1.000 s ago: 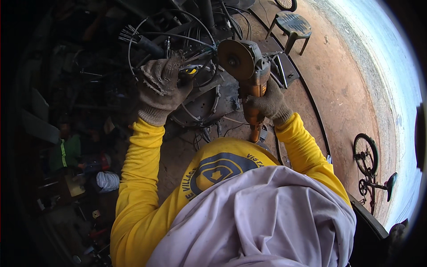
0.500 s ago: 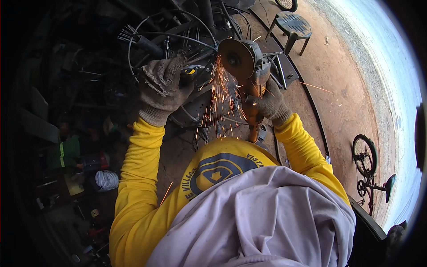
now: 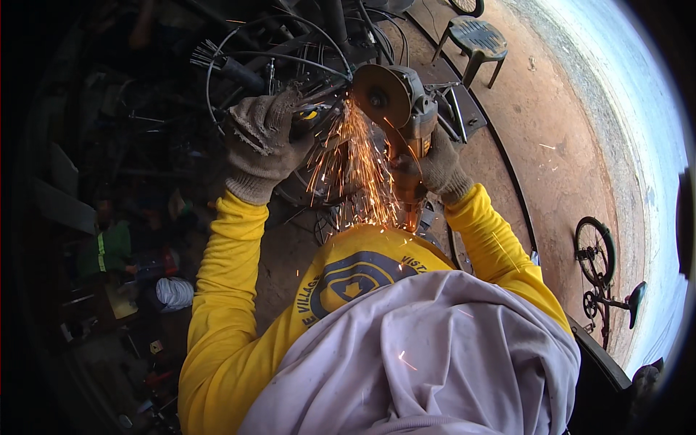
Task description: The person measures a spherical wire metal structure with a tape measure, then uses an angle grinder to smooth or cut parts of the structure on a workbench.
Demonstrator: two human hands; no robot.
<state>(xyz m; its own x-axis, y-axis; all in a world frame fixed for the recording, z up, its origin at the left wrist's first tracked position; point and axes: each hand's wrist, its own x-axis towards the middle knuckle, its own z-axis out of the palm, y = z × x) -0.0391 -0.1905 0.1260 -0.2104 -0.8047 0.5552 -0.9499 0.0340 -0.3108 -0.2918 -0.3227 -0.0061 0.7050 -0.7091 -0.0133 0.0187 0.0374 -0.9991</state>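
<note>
My right hand (image 3: pixel 444 168), in a brown knit glove, is wrapped round the orange and grey body of an angle grinder (image 3: pixel 415 138). The grinder's brown disc (image 3: pixel 380 94) meets the end of a thin dark rod or cable (image 3: pixel 308 64), and orange sparks (image 3: pixel 362 163) pour down toward my chest. To the left, my left hand (image 3: pixel 262 145), gloved too, is closed around a dark object with a yellow patch (image 3: pixel 309 115). The glove and shadow hide most of that object, so its kind is unclear.
Dark metal frames and loops of cable (image 3: pixel 384 36) crowd the far side. At the far right stands a plastic stool (image 3: pixel 478 40), with a bicycle (image 3: pixel 596 268) lower down. A person in a green top (image 3: pixel 109 250) and cluttered gear fill the shadowed left.
The spark stream has grown thicker and wider. The grinder and its disc have shifted very slightly left along with my right hand; my left hand is nearly where it was.
</note>
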